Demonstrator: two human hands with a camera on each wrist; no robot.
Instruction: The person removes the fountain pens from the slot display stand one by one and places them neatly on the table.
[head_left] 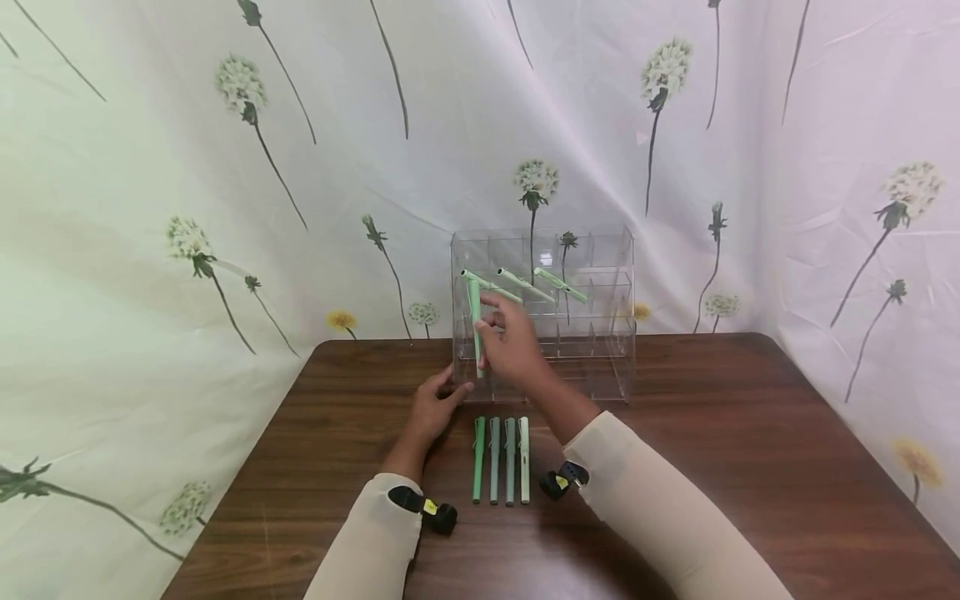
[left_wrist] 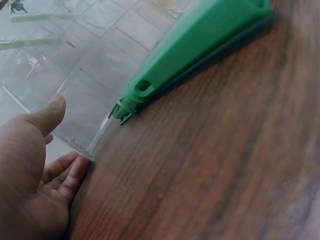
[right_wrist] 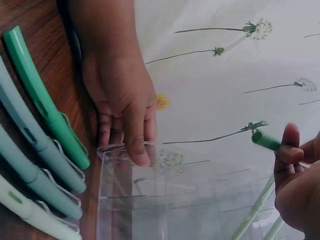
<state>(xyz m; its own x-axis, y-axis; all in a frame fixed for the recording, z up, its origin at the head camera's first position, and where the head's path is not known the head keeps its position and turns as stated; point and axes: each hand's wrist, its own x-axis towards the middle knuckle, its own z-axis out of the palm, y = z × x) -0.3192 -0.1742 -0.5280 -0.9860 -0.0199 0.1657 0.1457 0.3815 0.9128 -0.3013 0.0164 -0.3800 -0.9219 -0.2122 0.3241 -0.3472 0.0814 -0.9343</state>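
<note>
My right hand [head_left: 513, 337] pinches a light green pen [head_left: 475, 312] by its barrel, near upright at the left front of a clear acrylic rack [head_left: 618, 333]. In the right wrist view, this pen's end [right_wrist: 265, 140] sticks out past the fingertips. At the rack's lower left corner, my left hand [head_left: 433, 408] grips it, thumb across the front and fingers along the side. Three pale green pens lie slanted across an upper tier, among them a middle one [head_left: 525, 283] and a right one [head_left: 561, 285].
Before the rack, a row of pens lies on the brown wooden table [head_left: 337, 433]: a bright green pen [head_left: 478, 460], two grey-green pens [head_left: 494, 461] and a pale mint pen [head_left: 524, 461]. A dandelion-print cloth [head_left: 375, 167] hangs close behind the rack.
</note>
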